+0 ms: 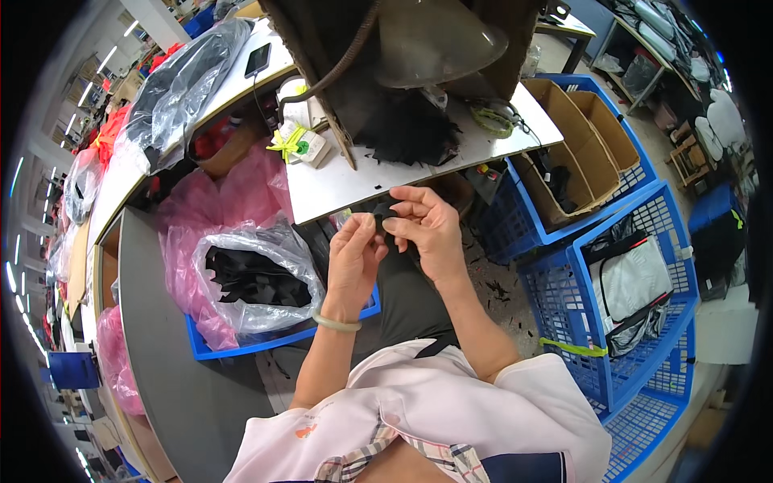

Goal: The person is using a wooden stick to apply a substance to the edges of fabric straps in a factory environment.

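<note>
My left hand (354, 245), with a pale bangle (336, 324) on its wrist, and my right hand (429, 233) meet in front of me over my dark trousers (407, 298). Between their fingertips is a small black piece (384, 216) that looks like fabric or webbing; its exact kind is too small to tell. Both hands pinch it, thumbs against fingers. Just beyond them, the white table (322, 189) carries a heap of black scraps or strips (411, 129). To the left of my hands lies a clear plastic bag (278, 315) with black strap-like pieces (250, 278) inside.
Blue crates (624, 354) stand at my right, one holding cardboard boxes (564, 121). A dark hood-like box with a translucent shade (435, 44) rises over the table. Pink plastic (213, 197) bulges at left, above a blue tray (233, 348). A phone (258, 59) lies on the far-left table.
</note>
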Motion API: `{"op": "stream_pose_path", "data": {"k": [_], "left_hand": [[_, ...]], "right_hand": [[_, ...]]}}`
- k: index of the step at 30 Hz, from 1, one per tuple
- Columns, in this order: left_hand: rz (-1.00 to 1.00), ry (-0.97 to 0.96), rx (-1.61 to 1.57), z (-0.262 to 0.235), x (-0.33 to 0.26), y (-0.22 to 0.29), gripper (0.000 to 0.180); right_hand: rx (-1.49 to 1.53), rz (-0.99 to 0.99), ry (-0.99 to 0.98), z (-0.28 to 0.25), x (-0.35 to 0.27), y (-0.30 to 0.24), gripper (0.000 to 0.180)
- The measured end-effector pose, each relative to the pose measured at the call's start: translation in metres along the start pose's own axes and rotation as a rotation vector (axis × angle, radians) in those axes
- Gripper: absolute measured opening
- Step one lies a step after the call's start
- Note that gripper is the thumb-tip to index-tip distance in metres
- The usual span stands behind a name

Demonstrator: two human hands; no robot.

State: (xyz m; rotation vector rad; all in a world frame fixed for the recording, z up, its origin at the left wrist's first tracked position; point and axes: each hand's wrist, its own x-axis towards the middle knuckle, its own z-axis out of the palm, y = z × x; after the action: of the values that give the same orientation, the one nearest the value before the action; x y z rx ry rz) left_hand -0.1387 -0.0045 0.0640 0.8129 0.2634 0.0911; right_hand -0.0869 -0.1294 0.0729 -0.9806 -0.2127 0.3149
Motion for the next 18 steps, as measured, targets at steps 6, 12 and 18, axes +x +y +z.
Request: {"op": "stream_pose_path", "data": {"k": [6,12,18], "left_hand": [[0.133,0.000,0.123,0.009,-0.003,0.004,0.016],[0.222,0.077,0.289,0.011,-0.006,0.008,0.017],[0.067,-0.158,-0.017,0.019,-0.018,0.029,0.017]], "right_hand": [[-0.200,-0.156,0.108,0.014,-0.015,0.008,0.042],[-0.253,-0.290,0.193,0.024,-0.015,0.014,0.037],[0.928,0.294,-0.363,0.010,-0.015,0.000,0.037]]}}
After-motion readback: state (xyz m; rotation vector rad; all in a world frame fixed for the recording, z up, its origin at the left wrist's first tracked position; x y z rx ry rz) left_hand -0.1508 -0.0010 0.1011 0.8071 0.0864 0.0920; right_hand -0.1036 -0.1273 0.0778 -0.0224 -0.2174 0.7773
